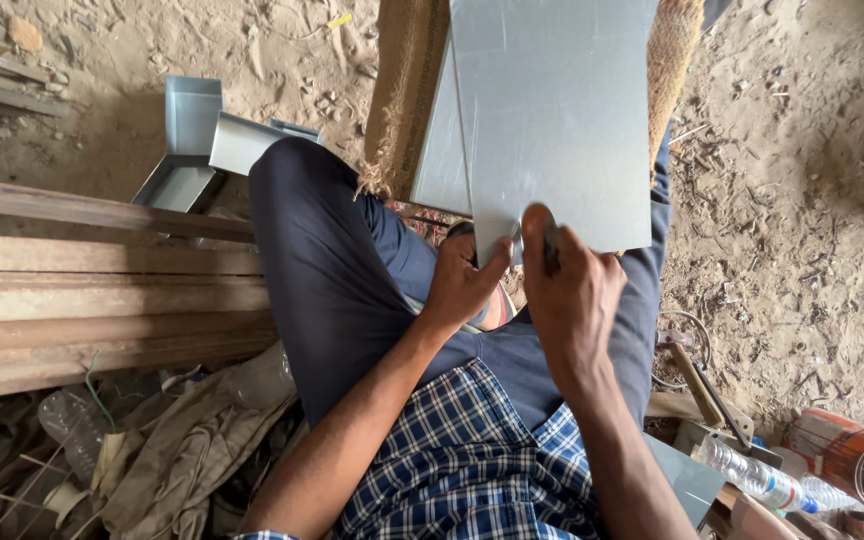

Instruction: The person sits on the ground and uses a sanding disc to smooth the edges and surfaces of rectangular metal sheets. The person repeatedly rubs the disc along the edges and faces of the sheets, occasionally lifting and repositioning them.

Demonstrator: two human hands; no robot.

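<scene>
A flat grey sheet of metal (557,110) lies over my lap and a strip of brown sacking (402,90), with a second sheet (444,150) under it. My left hand (462,280) grips the near edge of the top sheet, thumb on its upper face. My right hand (567,285) is closed around a dark tool that meets the same edge just right of the left thumb; what kind of tool it is cannot be told. I sit on sandy ground in dark trousers and a blue checked shirt.
Bent grey metal channel pieces (197,140) lie at upper left. Rusty steel beams (92,290) run along the left, with crumpled cloth and plastic bottles (72,425) below. At lower right are a plastic bottle (757,478), a hammer-like tool (697,380) and an orange drum (842,455).
</scene>
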